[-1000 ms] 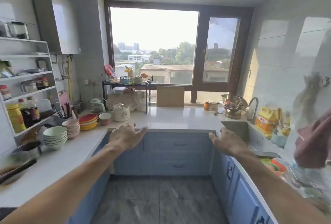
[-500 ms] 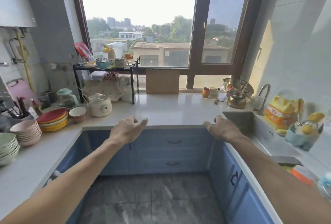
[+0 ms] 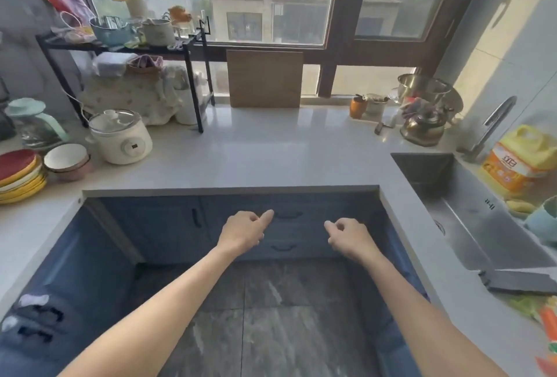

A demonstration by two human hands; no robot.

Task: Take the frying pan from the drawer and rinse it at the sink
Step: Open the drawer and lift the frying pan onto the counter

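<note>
Blue drawers sit closed under the far counter; the upper drawer [image 3: 304, 221] has a dark handle [image 3: 288, 214], and a lower handle [image 3: 283, 247] shows beneath it. My left hand [image 3: 243, 230] is in front of the upper drawer, fingers loosely curled, its fingertips just left of the handle and holding nothing. My right hand [image 3: 349, 236] hovers to the right of the handles, also loosely curled and empty. The steel sink [image 3: 470, 214] with its tap [image 3: 494, 123] lies at the right. No frying pan is visible.
The white counter [image 3: 256, 150] wraps around on three sides. Stacked plates [image 3: 19, 176], a bowl [image 3: 67, 161], a small white cooker [image 3: 120, 137], a black rack [image 3: 126, 45], a cutting board [image 3: 265, 78], a kettle [image 3: 423, 125] and a yellow detergent pack [image 3: 518, 162] stand on it.
The view has tilted down and moved closer to the drawers. Both hands have dropped from counter height to drawer level, and their fingers have curled in.
</note>
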